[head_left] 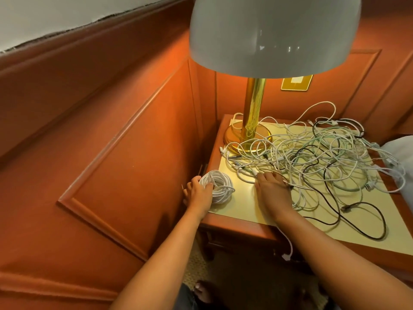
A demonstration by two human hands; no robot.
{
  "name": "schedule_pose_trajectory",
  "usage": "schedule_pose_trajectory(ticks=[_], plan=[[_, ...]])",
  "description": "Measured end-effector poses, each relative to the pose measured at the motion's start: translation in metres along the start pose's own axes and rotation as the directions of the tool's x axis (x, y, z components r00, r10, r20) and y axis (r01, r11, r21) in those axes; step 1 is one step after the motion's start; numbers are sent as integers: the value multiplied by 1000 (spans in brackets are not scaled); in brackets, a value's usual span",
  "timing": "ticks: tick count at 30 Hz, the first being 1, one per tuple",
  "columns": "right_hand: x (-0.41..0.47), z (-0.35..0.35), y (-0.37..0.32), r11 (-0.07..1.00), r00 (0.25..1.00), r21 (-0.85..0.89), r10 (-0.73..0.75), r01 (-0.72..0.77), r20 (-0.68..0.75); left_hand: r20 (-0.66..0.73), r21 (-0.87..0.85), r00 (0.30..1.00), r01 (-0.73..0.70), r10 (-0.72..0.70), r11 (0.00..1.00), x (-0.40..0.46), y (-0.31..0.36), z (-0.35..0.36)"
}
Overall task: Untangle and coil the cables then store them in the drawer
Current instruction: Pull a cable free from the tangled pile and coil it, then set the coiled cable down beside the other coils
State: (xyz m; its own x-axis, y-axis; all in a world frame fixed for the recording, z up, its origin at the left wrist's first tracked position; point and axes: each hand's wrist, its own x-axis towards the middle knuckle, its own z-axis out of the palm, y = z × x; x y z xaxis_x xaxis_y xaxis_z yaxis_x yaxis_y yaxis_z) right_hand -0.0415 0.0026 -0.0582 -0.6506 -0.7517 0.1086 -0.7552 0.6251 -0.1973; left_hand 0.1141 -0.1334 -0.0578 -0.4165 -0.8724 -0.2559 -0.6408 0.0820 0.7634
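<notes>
A tangle of white, pale green and black cables (312, 162) covers most of the nightstand top (241, 204). At the top's left edge, my left hand (197, 193) grips a coiled white cable (218, 184). My right hand (271, 189) lies flat on the top, its straight fingers reaching into the tangle's near edge and touching white strands. One white cable end with a plug (287, 256) hangs over the front edge below my right forearm. No drawer shows plainly.
A brass lamp (252, 130) with a large pale shade (274, 34) stands at the back left of the nightstand. Red panelled wall runs along the left and behind. A white pillow (400, 153) lies at the right. My feet (203, 291) show on the floor.
</notes>
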Motion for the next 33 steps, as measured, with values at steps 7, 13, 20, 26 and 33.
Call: schedule_pose_trajectory(ticks=[7,13,20,26,33], plan=[[-14,-12,-6,999,997,25,-29,27,77,71,-214,997,-23,39,976,-9,-4,-5],[-33,-23,-11,999,994,-36,-37,40,102,60,-12,975,-213,213,977,-49,-4,-12],[-55,-20,4,999,973,-35,-4,12,230,-17,67,974,-225,226,972,-58,-1,5],[-24,-14,18,997,971,-13,80,-79,227,-52,47,963,-262,265,964,-37,2,13],[-1,-4,19,984,976,-38,175,-172,132,-10,82,947,-320,321,944,5,20,18]])
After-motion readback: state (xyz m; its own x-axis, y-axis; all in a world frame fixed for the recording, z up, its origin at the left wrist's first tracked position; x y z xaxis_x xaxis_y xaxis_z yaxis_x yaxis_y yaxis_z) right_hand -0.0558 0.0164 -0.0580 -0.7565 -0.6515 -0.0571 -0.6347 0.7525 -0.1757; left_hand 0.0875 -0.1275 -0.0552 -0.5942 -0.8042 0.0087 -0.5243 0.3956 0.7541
